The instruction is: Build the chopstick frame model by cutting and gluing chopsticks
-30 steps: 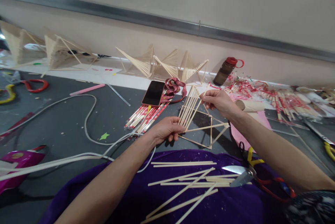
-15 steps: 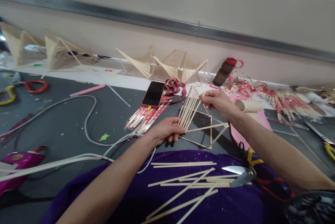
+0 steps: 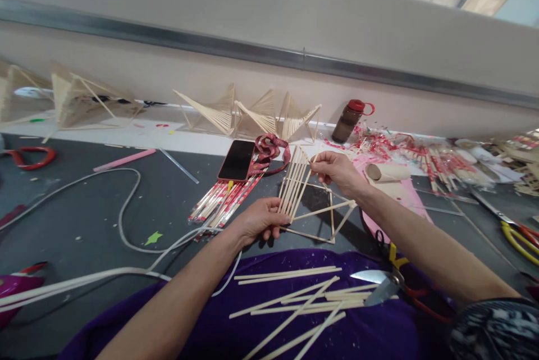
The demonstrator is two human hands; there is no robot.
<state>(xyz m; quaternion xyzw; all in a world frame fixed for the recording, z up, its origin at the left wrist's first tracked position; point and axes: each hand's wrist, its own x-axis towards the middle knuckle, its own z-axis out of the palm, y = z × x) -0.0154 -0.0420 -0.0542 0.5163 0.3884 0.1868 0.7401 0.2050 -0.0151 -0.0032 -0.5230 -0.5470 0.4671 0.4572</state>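
Note:
A partly built frame of thin wooden sticks (image 3: 320,214) stands on the dark table in front of me. My left hand (image 3: 257,219) is closed on the lower end of its row of slanted sticks. At the upper end my right hand (image 3: 334,172) pinches one stick of the row (image 3: 301,191). Several loose sticks (image 3: 295,298) lie across the purple cloth (image 3: 236,315) on my lap, beside scissors (image 3: 389,281) with red and yellow handles.
A phone (image 3: 237,159) and red-wrapped chopstick packs (image 3: 223,200) lie left of the frame. Finished stick models (image 3: 248,113) and a red-capped bottle (image 3: 349,120) line the wall. White cable (image 3: 122,219) loops at left; wrappers, a paper roll (image 3: 387,172) and pliers (image 3: 516,231) lie at right.
The view has shifted, so everything sits a little further left and lower. Both hands keep the same hold on the stick frame.

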